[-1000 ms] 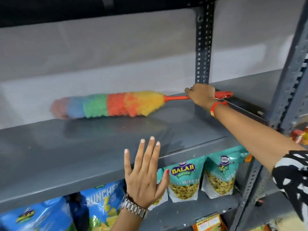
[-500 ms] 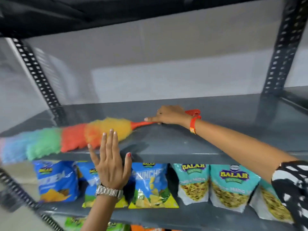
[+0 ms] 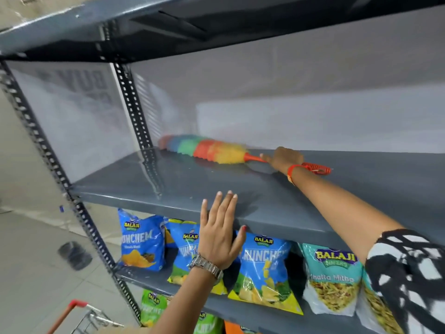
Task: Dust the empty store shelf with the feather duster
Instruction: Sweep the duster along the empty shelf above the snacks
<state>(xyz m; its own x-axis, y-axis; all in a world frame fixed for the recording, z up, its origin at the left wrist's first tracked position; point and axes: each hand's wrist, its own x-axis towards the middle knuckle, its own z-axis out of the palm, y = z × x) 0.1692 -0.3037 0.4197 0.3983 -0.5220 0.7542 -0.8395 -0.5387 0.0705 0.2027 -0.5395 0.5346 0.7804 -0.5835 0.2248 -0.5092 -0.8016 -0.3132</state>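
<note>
A grey metal shelf lies bare in front of me at chest height. On it rests a rainbow feather duster, its fluffy head near the back wall at the shelf's left end. My right hand is shut on the duster's orange handle, whose ribbed end pokes out behind my wrist. My left hand is held up flat in front of the shelf's front edge, fingers spread, holding nothing.
Blue and teal snack bags stand on the shelf below, green bags lower still. Perforated steel uprights frame the left end. Another shelf board hangs overhead. A trolley with a red handle stands at bottom left.
The duster has swept from the front left edge back toward the rear wall. My view has swung left and pulled back. My left hand stays raised and open.
</note>
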